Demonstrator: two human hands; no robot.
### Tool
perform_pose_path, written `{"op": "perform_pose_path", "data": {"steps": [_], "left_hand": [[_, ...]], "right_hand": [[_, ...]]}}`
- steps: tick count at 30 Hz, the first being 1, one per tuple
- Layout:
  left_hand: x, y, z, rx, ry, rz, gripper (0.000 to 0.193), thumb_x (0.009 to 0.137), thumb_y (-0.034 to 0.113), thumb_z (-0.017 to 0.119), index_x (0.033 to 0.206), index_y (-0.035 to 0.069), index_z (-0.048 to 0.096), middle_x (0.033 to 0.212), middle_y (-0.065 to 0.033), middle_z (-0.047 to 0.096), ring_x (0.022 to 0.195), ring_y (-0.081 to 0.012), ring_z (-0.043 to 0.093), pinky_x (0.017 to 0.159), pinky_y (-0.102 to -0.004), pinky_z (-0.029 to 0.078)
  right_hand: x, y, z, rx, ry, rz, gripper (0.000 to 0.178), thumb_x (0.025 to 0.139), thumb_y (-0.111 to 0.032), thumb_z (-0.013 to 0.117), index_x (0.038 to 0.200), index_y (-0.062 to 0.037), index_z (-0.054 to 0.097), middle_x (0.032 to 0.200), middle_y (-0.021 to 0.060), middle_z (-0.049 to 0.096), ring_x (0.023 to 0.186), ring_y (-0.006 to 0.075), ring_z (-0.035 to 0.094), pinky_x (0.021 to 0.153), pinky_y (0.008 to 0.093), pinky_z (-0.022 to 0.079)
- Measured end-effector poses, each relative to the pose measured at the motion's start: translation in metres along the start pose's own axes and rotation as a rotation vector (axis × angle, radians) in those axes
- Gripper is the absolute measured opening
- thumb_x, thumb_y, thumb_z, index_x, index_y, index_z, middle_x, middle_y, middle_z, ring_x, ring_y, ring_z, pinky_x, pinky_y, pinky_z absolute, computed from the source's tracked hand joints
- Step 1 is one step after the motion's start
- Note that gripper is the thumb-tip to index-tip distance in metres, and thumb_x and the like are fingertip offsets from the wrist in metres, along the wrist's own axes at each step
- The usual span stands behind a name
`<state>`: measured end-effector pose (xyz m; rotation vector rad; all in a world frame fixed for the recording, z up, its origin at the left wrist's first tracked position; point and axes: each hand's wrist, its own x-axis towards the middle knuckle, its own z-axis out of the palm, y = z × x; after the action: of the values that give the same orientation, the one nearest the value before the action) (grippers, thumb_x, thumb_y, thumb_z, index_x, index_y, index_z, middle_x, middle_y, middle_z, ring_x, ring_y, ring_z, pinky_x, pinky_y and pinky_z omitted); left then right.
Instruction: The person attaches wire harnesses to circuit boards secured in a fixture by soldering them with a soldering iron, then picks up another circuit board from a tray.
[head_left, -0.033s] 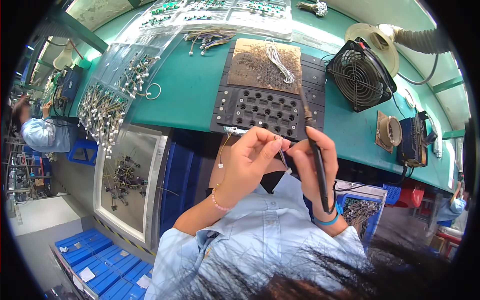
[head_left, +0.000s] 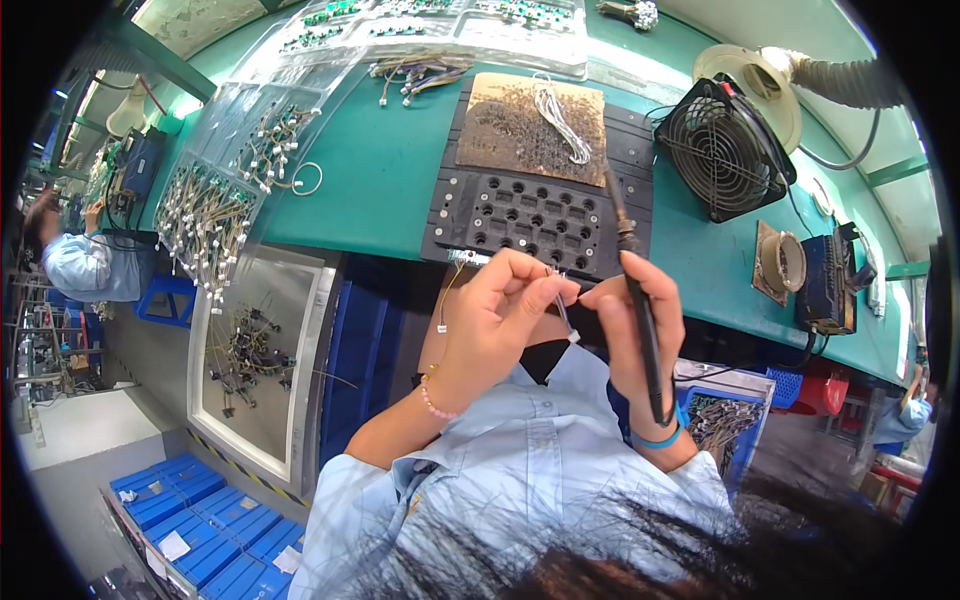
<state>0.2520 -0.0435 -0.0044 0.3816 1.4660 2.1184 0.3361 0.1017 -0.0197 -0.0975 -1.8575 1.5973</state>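
Near the front edge of the bench, my left hand point(head_left: 495, 320) pinches a short wire lead point(head_left: 560, 310), whose white plug point(head_left: 572, 337) hangs below the fingertips. My right hand point(head_left: 645, 320) grips a soldering iron point(head_left: 646, 350), its tip pointing up and away over the black fixture point(head_left: 540, 222). The right thumb and forefinger are close to the left fingertips. A small circuit board point(head_left: 466, 258) at the fixture's near edge has a thin wire point(head_left: 447, 295) hanging from it. Behind the fixture's holes lies a stained brown board point(head_left: 500, 130) with a bundle of white wire point(head_left: 562, 122).
Clear trays of wire leads point(head_left: 205, 215) lie at left, with trays of green boards point(head_left: 400, 22) behind. A black fan point(head_left: 722, 150), a solder spool point(head_left: 780, 262) and a dark blue box unit point(head_left: 827, 285) stand at right. Another person point(head_left: 80, 265) sits far left.
My right hand and the soldering iron have shifted slightly to the right, away from my left fingertips. The lead's white plug now shows more fully below the left hand.
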Motion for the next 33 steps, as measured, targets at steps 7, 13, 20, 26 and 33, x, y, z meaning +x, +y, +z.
{"op": "perform_pose_path", "data": {"steps": [7,13,20,26,33], "left_hand": [[0.001,-0.001,-0.029,0.268,0.014,0.045,0.006,0.097,0.006,0.070,0.100,0.002,0.066,0.088,-0.0041,0.069,0.073,-0.0096,0.057,0.070,-0.0220,0.047],[-0.003,-0.002,-0.031,0.380,0.054,0.056,0.003,0.095,0.005,0.070,0.096,0.003,0.068,0.086,-0.0034,0.069,0.074,-0.0114,0.057,0.070,-0.0240,0.047],[-0.002,-0.009,-0.029,0.869,0.138,0.382,0.007,0.086,0.006,0.074,0.090,0.008,0.069,0.096,-0.0028,0.072,0.095,-0.0184,0.063,0.092,-0.0330,0.048],[0.013,-0.023,-0.029,1.200,0.141,0.581,0.010,0.080,0.009,0.075,0.083,0.013,0.067,0.119,-0.0020,0.071,0.125,-0.0242,0.058,0.120,-0.0461,0.027],[0.017,-0.040,-0.027,1.226,0.168,0.530,0.011,0.079,0.009,0.074,0.077,0.015,0.065,0.131,-0.0013,0.068,0.136,-0.0237,0.052,0.126,-0.0505,0.013]], "right_hand": [[0.009,0.007,-0.043,0.008,-0.024,-0.030,0.041,0.097,-0.005,0.063,0.137,0.0043,0.061,0.094,0.0133,0.072,0.082,0.0213,0.068,0.078,0.0290,0.052],[-0.002,0.011,-0.064,-0.094,0.052,0.076,0.041,0.091,-0.012,0.072,0.128,0.0040,0.063,0.100,0.0167,0.070,0.091,0.0246,0.065,0.087,0.0330,0.052],[-0.008,0.022,-0.059,0.072,0.082,0.120,0.035,0.085,-0.014,0.079,0.112,0.0009,0.063,0.098,0.0159,0.069,0.089,0.0247,0.064,0.091,0.0373,0.053],[-0.008,0.030,-0.058,0.076,0.004,0.022,0.032,0.082,-0.013,0.080,0.105,-0.0024,0.061,0.095,0.0151,0.069,0.086,0.0248,0.063,0.094,0.0454,0.054],[-0.008,0.029,-0.059,0.001,-0.094,-0.049,0.029,0.083,-0.014,0.079,0.103,-0.0043,0.061,0.089,0.0132,0.067,0.083,0.0237,0.062,0.098,0.0533,0.054]]}}
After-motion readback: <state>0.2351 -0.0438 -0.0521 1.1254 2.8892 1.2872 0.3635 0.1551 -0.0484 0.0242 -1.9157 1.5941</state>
